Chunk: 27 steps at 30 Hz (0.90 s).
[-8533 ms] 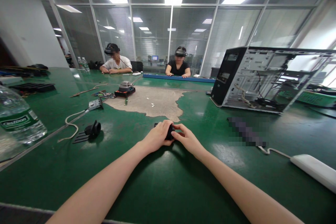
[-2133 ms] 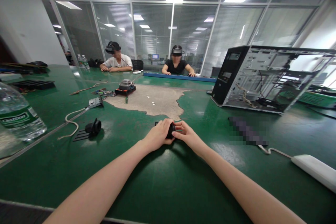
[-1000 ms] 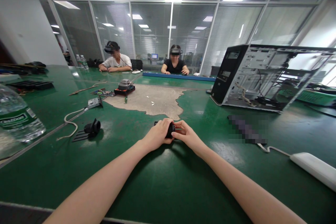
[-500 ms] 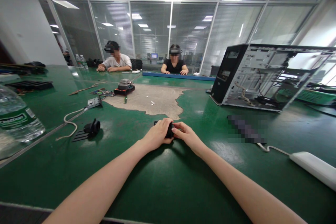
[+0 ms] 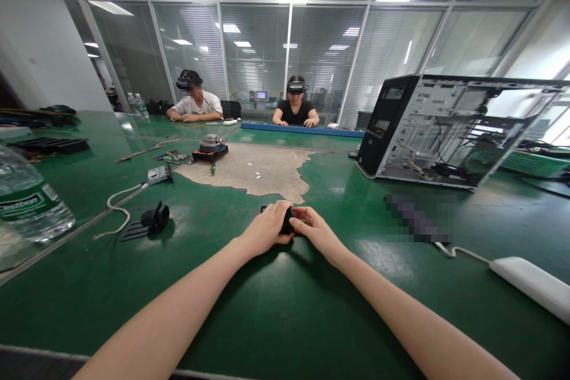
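A small black plastic part (image 5: 287,224) is between my hands, low over the green table; its exact kind is hidden by my fingers. My left hand (image 5: 267,227) is wrapped over it from the left and top. At its right side, my right hand (image 5: 315,228) has thumb and fingertips closed against the edge. Whether something small sits in that pinch cannot be made out. Left of my hands lies another black plastic piece (image 5: 155,218) with a round end and several long prongs.
A plastic water bottle (image 5: 33,202) stands at left. Beyond are a metal module (image 5: 159,174) with a pale cable and a round fan-like device (image 5: 211,147). An open computer case (image 5: 387,124) stands at right, near a white adapter (image 5: 529,282). Two people sit opposite.
Both hands stay in nearly the same place around the black part, with only slight finger movement at most. The view has shifted a tiny bit.
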Each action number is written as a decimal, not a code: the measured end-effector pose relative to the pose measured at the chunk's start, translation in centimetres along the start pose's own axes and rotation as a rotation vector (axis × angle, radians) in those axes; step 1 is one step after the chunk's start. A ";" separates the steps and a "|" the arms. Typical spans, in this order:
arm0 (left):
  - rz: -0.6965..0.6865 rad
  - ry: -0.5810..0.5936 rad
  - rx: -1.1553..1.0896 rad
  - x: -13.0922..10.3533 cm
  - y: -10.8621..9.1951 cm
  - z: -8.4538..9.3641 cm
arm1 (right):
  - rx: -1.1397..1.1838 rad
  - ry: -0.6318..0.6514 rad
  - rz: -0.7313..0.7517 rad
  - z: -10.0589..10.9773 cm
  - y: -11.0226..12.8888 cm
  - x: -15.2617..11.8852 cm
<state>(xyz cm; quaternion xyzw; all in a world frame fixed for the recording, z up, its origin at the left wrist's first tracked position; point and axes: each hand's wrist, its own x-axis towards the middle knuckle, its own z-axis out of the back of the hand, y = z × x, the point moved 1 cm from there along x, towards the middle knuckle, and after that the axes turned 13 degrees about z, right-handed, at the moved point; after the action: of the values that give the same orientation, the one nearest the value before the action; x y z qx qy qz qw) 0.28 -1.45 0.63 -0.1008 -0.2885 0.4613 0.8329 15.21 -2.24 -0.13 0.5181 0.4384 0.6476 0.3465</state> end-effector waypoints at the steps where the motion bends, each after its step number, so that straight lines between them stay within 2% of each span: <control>1: -0.001 0.000 0.000 0.0 0.0 0.0 | -0.004 0.009 0.003 0.0 0.1 0.0; 5: 0.010 0.006 0.002 0.0 0.1 -0.1 | 0.047 0.067 0.019 0.1 0.5 -0.2; 11: -0.006 -0.003 0.005 0.1 0.1 -0.1 | 0.034 0.014 0.062 -0.1 0.3 -0.1; 15: 0.001 -0.004 0.014 0.1 0.1 -0.1 | -0.001 -0.013 0.020 0.0 0.1 0.0; 22: 0.015 0.005 -0.005 0.0 0.1 -0.2 | 0.045 0.073 0.032 0.1 0.5 -0.1; 27: 0.007 -0.003 -0.020 0.1 0.2 -0.2 | 0.038 0.042 0.040 0.0 0.2 0.0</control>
<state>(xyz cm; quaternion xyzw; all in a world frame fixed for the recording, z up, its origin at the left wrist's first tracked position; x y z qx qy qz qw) 0.32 -1.29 0.39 -0.1092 -0.2940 0.4614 0.8299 15.26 -2.33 0.03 0.5196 0.4474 0.6565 0.3144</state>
